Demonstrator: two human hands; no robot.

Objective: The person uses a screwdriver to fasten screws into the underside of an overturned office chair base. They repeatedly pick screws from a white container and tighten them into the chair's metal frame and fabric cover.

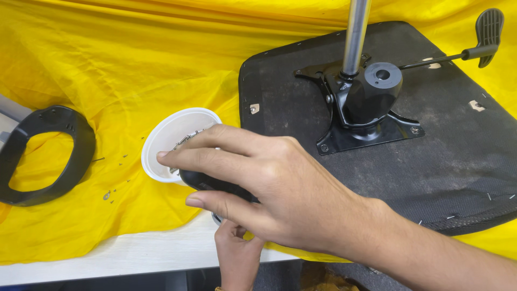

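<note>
My right hand reaches in from the lower right and lies over a small white plastic bowl that holds metal screws. Its fingers stretch across the bowl's rim, and a rounded black part sits between thumb and fingers under the palm. My left hand comes up from below at the table's front edge, fingers curled, right under the right hand. A small bit of metal shows just above it; whether that hand holds it is hidden.
An upturned black chair seat lies at the right with its black metal mechanism, chrome column and lever. A black looped armrest rests at the left on yellow cloth. Tiny metal bits dot the cloth.
</note>
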